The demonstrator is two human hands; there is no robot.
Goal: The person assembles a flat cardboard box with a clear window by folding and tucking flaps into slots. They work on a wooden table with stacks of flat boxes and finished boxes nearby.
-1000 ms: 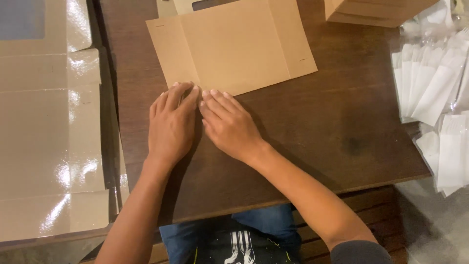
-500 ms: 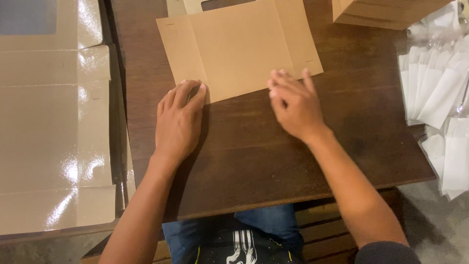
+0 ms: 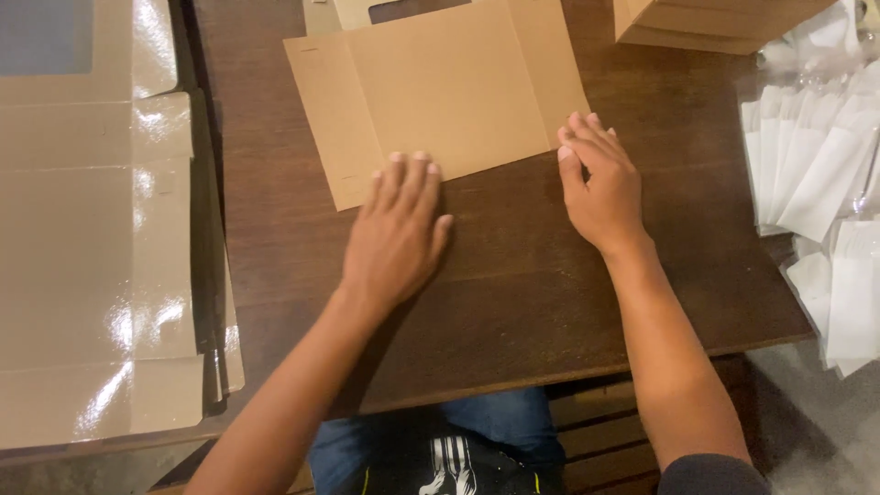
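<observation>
Compared with one second ago, the hands have separated along the near edge of the flat brown cardboard box blank: then both lay side by side near the blank's lower left, fingertips on its edge; half a second ago the right hand had slid off toward 3 o'clock; now it rests at the blank's lower right corner. The left hand lies flat, palm down, fingers together, tips just over the near edge at about the midpoint; it grips nothing. The right hand is likewise flat and open, fingers pressed on the corner of the narrow right-hand panel, clamped on nothing. Judgement: the spread reads as a smoothing or creasing stroke run along the lower edge, with the blank pinned flat and not yet lifted or erected (fold lines show as faint verticals near either side). The blank sits at 12 o'clock on the dark wooden counter, its far edge cut off by the frame, a window cut-out just visible there. At 9 o'clock, a stack of glossy flat blanks overhangs the counter's left side. At 1 o'clock, a pile of further brown cardboard pieces. At 3 o'clock, white paper sleeves in clear wrap, partly off the counter. Below, the person's knees and a slatted wooden seat; grey floor at 4 o'clock.
</observation>
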